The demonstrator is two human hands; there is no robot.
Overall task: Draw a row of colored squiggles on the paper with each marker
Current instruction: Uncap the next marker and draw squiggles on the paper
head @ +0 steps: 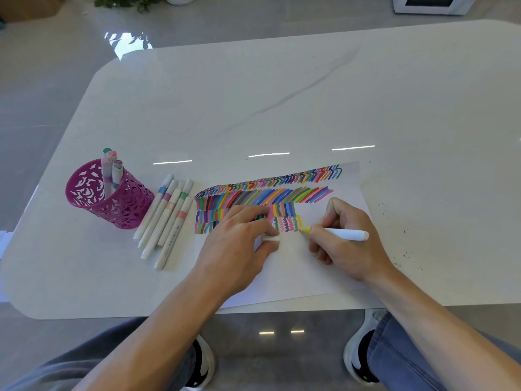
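Note:
A white sheet of paper (pixel 298 266) lies on the table, its upper part filled with rows of coloured strokes and squiggles (pixel 284 222). My right hand (pixel 346 244) grips a white marker with a yellow tip (pixel 342 233). The tip touches the paper just right of the last squiggle in the lowest row. My left hand (pixel 239 244) rests on the paper and pinches a small white cap (pixel 271 238) between thumb and fingers; it covers part of the lower rows.
Several capped white markers (pixel 166 218) lie side by side left of the paper. A magenta cut-out pen cup (pixel 107 197) with a few markers stands further left. Small ink specks dot the white table (pixel 310 94) right of the paper.

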